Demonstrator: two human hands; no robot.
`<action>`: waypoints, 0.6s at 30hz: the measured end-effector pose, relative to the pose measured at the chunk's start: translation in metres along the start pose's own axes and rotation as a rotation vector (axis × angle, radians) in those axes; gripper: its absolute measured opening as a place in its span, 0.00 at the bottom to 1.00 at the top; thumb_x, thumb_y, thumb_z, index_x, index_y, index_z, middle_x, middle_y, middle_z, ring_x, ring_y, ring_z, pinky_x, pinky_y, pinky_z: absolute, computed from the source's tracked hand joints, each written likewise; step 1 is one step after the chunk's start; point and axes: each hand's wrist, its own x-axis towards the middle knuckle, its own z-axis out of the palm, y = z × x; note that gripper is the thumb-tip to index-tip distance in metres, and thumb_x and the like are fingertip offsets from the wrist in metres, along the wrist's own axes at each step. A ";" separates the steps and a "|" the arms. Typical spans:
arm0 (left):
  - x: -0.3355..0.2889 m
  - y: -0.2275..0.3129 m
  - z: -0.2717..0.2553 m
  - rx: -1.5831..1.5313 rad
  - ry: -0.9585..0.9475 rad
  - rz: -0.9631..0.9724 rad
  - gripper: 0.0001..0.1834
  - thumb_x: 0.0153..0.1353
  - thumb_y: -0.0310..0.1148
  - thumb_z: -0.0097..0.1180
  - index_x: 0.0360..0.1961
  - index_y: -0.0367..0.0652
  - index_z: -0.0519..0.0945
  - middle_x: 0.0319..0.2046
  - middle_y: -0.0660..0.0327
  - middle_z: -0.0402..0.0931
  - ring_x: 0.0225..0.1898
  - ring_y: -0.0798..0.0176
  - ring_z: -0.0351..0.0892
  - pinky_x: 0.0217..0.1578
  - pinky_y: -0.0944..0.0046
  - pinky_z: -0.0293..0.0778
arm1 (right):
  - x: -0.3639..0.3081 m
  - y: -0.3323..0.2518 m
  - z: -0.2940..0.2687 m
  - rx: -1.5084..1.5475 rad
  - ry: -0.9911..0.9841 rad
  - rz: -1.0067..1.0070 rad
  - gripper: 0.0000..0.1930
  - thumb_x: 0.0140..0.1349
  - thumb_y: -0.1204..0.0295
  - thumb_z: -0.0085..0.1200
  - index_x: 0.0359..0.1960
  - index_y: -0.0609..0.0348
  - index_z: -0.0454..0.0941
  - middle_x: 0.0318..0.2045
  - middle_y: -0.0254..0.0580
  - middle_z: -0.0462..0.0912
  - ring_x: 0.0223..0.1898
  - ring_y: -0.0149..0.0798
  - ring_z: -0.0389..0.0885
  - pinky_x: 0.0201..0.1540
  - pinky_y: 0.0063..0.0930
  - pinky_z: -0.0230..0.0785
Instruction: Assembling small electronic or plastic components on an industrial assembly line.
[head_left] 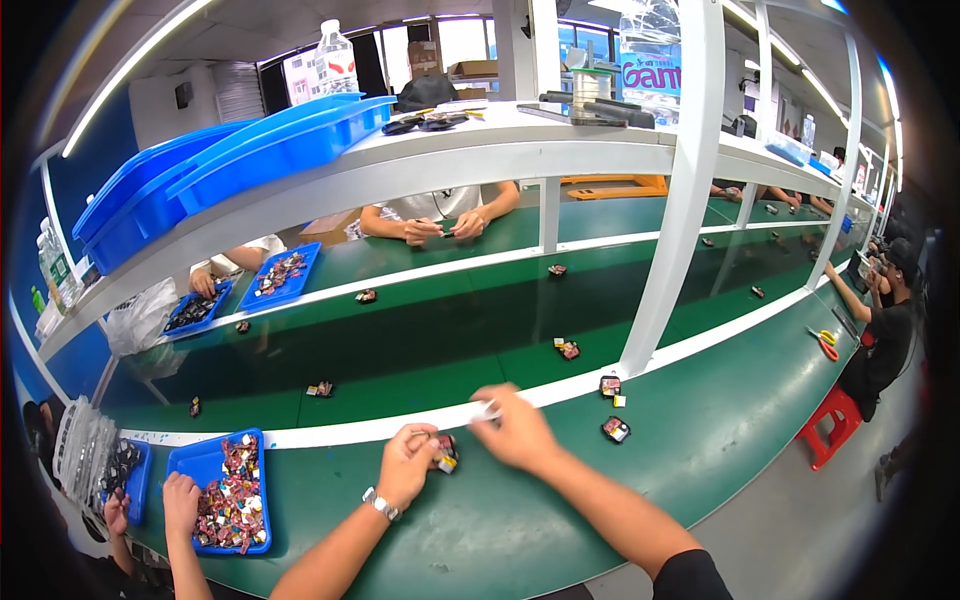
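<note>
My left hand [403, 468], with a metal-band watch at the wrist, is closed on the edge of a small black part with reddish wiring and a yellow-white patch [446, 456], just above the green bench. To its right, my right hand [520, 430] is raised with thumb and fingers pinched at a small white piece [487, 411]. That piece is blurred, and its kind does not show. Right of my hands, two similar black parts lie on the bench: one by the white rail [611, 386], one nearer me [616, 430].
A co-worker's hand [181, 505] reaches to a blue tray [262, 480] of small wired pieces at left. Beyond the white rail, a green conveyor belt [440, 370] carries several black parts. A white post [685, 190] rises ahead on the right. Scissors [826, 345] lie far right.
</note>
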 end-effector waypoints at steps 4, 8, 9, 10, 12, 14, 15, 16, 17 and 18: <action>0.076 0.010 0.001 0.236 0.089 0.050 0.05 0.64 0.25 0.53 0.40 0.37 0.78 0.35 0.61 0.81 0.32 0.71 0.80 0.30 0.71 0.78 | 0.045 0.088 -0.067 -0.534 0.259 0.228 0.24 0.51 0.69 0.65 0.49 0.66 0.74 0.45 0.56 0.77 0.51 0.58 0.74 0.55 0.44 0.68; 0.121 -0.002 0.003 0.550 0.232 0.168 0.05 0.58 0.24 0.57 0.35 0.36 0.82 0.30 0.61 0.80 0.29 0.72 0.78 0.28 0.70 0.76 | 0.051 0.130 -0.088 -0.646 0.148 0.422 0.35 0.49 0.57 0.69 0.52 0.68 0.69 0.45 0.59 0.76 0.52 0.58 0.74 0.55 0.47 0.68; 0.124 -0.005 0.005 0.598 0.271 0.144 0.07 0.57 0.26 0.58 0.35 0.34 0.82 0.27 0.61 0.78 0.29 0.69 0.79 0.31 0.64 0.76 | 0.054 0.126 -0.087 -0.690 0.094 0.443 0.34 0.50 0.56 0.69 0.50 0.68 0.69 0.44 0.58 0.77 0.51 0.59 0.74 0.55 0.46 0.69; 0.126 -0.013 0.000 0.788 0.298 0.265 0.08 0.56 0.27 0.59 0.35 0.35 0.83 0.27 0.59 0.78 0.31 0.64 0.78 0.34 0.62 0.76 | 0.058 0.124 -0.084 -0.691 0.104 0.447 0.32 0.50 0.58 0.69 0.49 0.68 0.69 0.43 0.58 0.77 0.50 0.59 0.75 0.54 0.46 0.69; 0.120 -0.021 0.006 1.016 0.389 0.472 0.10 0.56 0.31 0.60 0.37 0.38 0.84 0.32 0.57 0.78 0.36 0.54 0.75 0.43 0.57 0.72 | 0.061 0.131 -0.085 -0.691 0.115 0.454 0.31 0.51 0.60 0.69 0.49 0.67 0.69 0.43 0.58 0.78 0.49 0.59 0.76 0.54 0.45 0.69; 0.106 -0.023 0.007 0.958 0.414 0.497 0.09 0.56 0.30 0.60 0.37 0.39 0.84 0.33 0.58 0.78 0.38 0.54 0.74 0.44 0.57 0.71 | 0.058 0.147 -0.085 -0.723 0.264 0.394 0.28 0.50 0.67 0.68 0.50 0.67 0.69 0.40 0.56 0.80 0.46 0.57 0.76 0.51 0.46 0.70; 0.098 -0.021 0.000 0.902 0.444 0.523 0.09 0.56 0.30 0.60 0.37 0.40 0.84 0.34 0.59 0.78 0.40 0.54 0.73 0.45 0.58 0.70 | 0.059 0.143 -0.078 -0.707 0.256 0.378 0.28 0.50 0.67 0.68 0.50 0.67 0.69 0.40 0.56 0.80 0.46 0.57 0.76 0.51 0.46 0.70; 0.084 -0.016 -0.005 0.972 0.427 0.622 0.11 0.57 0.30 0.59 0.40 0.39 0.83 0.32 0.58 0.78 0.34 0.58 0.74 0.39 0.60 0.73 | 0.055 0.135 -0.075 -0.625 0.261 0.311 0.28 0.49 0.70 0.68 0.50 0.67 0.70 0.40 0.54 0.80 0.46 0.55 0.77 0.51 0.45 0.70; 0.070 -0.011 -0.009 0.980 0.441 0.614 0.11 0.57 0.30 0.59 0.40 0.39 0.83 0.32 0.58 0.78 0.34 0.58 0.74 0.39 0.60 0.73 | 0.050 0.127 -0.073 -0.542 0.265 0.246 0.28 0.48 0.73 0.67 0.51 0.66 0.70 0.39 0.52 0.81 0.45 0.54 0.77 0.50 0.45 0.69; 0.052 0.000 -0.008 0.889 0.353 0.504 0.12 0.57 0.30 0.59 0.42 0.39 0.83 0.33 0.59 0.78 0.30 0.61 0.74 0.35 0.61 0.73 | 0.046 0.107 -0.068 -0.430 0.206 0.203 0.28 0.48 0.74 0.67 0.52 0.65 0.70 0.39 0.51 0.80 0.45 0.53 0.77 0.50 0.44 0.70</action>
